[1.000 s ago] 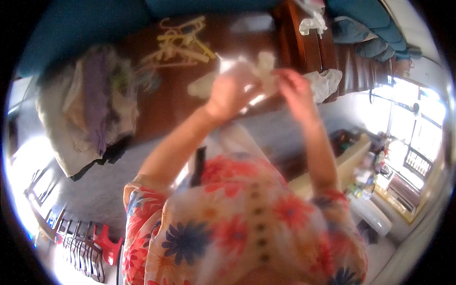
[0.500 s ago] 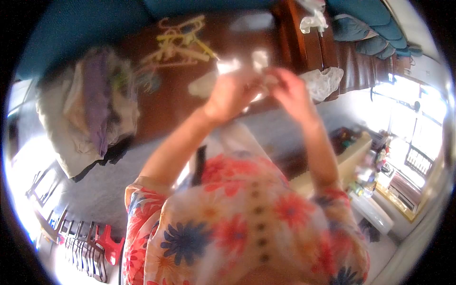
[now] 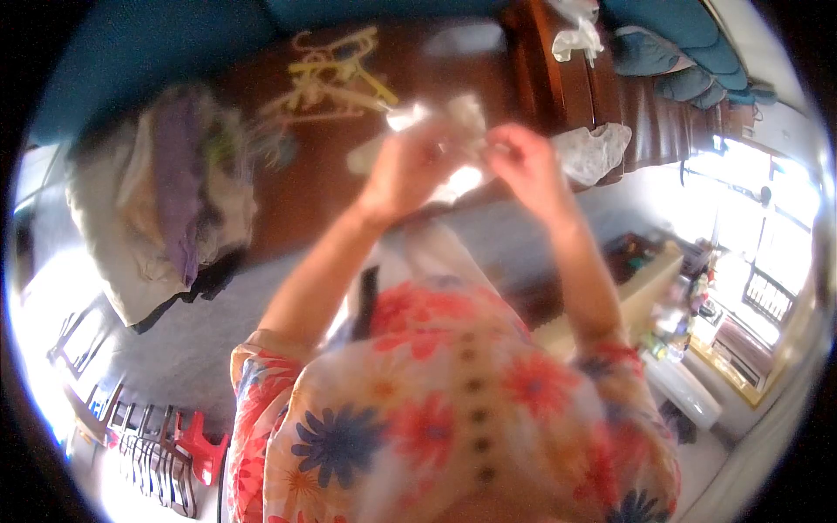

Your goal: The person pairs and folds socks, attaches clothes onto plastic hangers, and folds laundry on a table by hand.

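Note:
A small pale piece of cloth (image 3: 466, 115), blurred and crumpled, sticks up past the fingers of my left hand (image 3: 411, 166), which is closed around its lower part. My right hand (image 3: 530, 164) is just to the right, thumb and fingers pinched together close to the cloth; what lies between those fingertips is too small and blurred to name. Both hands are above a brown wooden surface (image 3: 305, 196). Behind my left hand another pale cloth (image 3: 362, 159) lies on the wood, partly hidden.
Several hangers (image 3: 336, 78), yellow and pink, lie in a heap at the back. To the left is a pile of clothes (image 3: 179, 192) with a purple piece on top. A whitish patterned cloth (image 3: 595, 154) lies at the right. A red stool (image 3: 205, 449) stands at lower left.
My hands have moved slightly apart, my left hand shifting left. The pale cloth now shows larger beside the left fingers. Hangers and clothes pile stay where they were.

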`<state>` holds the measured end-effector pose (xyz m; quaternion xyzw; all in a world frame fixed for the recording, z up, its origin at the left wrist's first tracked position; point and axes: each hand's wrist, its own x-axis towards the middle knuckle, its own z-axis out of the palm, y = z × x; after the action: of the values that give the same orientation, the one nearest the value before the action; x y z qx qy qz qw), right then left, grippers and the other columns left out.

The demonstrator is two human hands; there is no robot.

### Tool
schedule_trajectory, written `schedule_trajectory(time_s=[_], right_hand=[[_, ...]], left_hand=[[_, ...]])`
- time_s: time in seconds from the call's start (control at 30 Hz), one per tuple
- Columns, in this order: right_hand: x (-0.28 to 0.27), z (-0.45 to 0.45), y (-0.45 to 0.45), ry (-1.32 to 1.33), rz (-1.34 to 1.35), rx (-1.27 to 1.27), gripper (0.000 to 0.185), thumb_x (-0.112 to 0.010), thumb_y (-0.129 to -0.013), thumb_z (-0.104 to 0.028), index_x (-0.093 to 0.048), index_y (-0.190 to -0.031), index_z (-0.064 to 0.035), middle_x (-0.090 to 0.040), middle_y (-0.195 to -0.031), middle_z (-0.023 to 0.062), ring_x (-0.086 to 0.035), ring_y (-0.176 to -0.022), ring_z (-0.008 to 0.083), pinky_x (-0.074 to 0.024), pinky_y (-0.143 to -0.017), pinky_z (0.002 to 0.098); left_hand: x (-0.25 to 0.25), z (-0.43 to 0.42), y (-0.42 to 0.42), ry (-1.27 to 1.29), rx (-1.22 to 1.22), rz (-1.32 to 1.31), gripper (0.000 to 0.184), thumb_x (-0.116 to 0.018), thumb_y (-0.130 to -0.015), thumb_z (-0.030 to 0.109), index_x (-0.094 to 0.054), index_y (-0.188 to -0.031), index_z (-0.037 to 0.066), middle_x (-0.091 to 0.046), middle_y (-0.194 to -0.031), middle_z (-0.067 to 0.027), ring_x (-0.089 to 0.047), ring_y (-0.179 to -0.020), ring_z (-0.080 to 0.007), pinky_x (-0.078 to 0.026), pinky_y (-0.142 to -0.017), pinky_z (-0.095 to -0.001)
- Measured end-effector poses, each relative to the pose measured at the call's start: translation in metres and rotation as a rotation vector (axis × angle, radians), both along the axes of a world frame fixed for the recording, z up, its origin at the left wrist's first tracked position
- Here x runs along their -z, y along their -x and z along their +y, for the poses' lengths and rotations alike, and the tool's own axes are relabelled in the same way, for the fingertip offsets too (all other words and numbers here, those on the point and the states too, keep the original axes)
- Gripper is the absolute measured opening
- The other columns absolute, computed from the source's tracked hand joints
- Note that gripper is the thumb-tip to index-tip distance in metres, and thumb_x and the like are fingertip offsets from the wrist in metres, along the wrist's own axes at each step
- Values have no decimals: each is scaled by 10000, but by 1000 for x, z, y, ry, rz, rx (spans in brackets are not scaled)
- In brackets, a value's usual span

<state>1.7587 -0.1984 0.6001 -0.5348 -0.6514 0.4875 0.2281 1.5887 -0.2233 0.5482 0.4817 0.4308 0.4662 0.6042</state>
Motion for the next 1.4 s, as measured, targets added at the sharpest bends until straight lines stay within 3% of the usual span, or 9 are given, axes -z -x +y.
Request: schedule_trajectory(time_s=[0.13, 0.33, 0.43, 0.53, 0.73, 0.9, 1.03, 1.27, 1.4], right_hand=[[-4, 0, 2, -16, -75, 4, 88, -586, -776, -30, -579, -853, 11, -565, -660, -5, -479, -602, 13, -402, -512, 176], [-6, -1, 5, -279, -214, 2, 82, -602, -763, -42, -587, -830, 3, -566, -632, 5, -473, -572, 16, -394, -487, 185], [-2, -5, 8, -160, -91, 54, 79, -601, -764, -43, -590, -828, 3, -578, -631, 14, -490, -573, 21, -412, -499, 189], [-3, -7, 7, -130, -37, 23, 72, -596, -764, -36, -597, -827, -1, -578, -639, 12, -505, -585, 27, -430, -521, 187], [-1, 2, -12, -56, -11, -7, 191, -589, -749, -2, -575, -939, -24, -592, -821, 19, -529, -722, 54, -448, -613, 198], [5, 15, -46, -79, 10, 103, 366, -586, -748, 12, -461, -1091, -9, -545, -851, 36, -507, -727, 81, -439, -650, 211], [14, 15, -48, -61, 97, 130, 359, -586, -753, 13, -459, -1088, -5, -551, -877, 38, -510, -760, 80, -437, -659, 213], [5, 13, -38, -72, 111, 152, 333, -586, -762, 9, -473, -1076, -8, -556, -900, 29, -508, -774, 76, -430, -681, 204], [0, 13, -51, -2, 111, 188, 323, -581, -768, 10, -480, -1074, -12, -547, -910, 25, -501, -779, 66, -422, -694, 195]], left_hand=[[0, -2, 2, 117, 76, 37, 152, -577, -777, 22, -552, -925, 0, -563, -940, -41, -499, -594, -49, -428, -527, -184], [9, -10, -6, -85, -86, 3, 159, -566, -782, 20, -548, -937, -8, -583, -875, -37, -528, -609, -60, -442, -530, -195], [2, -8, -6, -128, -51, 86, 173, -560, -781, 13, -544, -951, -13, -588, -820, -29, -534, -613, -65, -442, -521, -198], [-6, -4, -1, 100, 22, 20, 197, -562, -777, 10, -535, -968, -24, -594, -817, -47, -531, -604, -68, -441, -508, -205], [6, 9, 18, -32, 74, 325, 199, -577, -775, 30, -570, -963, -35, -583, -736, -39, -508, -574, -57, -425, -493, -198], [11, 8, 64, 77, 48, 259, 165, -577, -772, 19, -589, -932, -20, -566, -695, -12, -505, -575, -56, -422, -513, -197], [-3, 1, 73, 95, 117, 319, 150, -557, -774, -9, -597, -918, 0, -569, -707, -15, -506, -591, -58, -421, -533, -190], [0, -6, 73, 100, 43, 108, 180, -526, -758, -72, -605, -901, 1, -586, -935, -71, -601, -719, -113, -446, -553, -195], [5, -5, 80, 176, 95, 134, 155, -532, -763, -62, -601, -890, -7, -606, -850, -73, -579, -649, -109, -456, -557, -201]])
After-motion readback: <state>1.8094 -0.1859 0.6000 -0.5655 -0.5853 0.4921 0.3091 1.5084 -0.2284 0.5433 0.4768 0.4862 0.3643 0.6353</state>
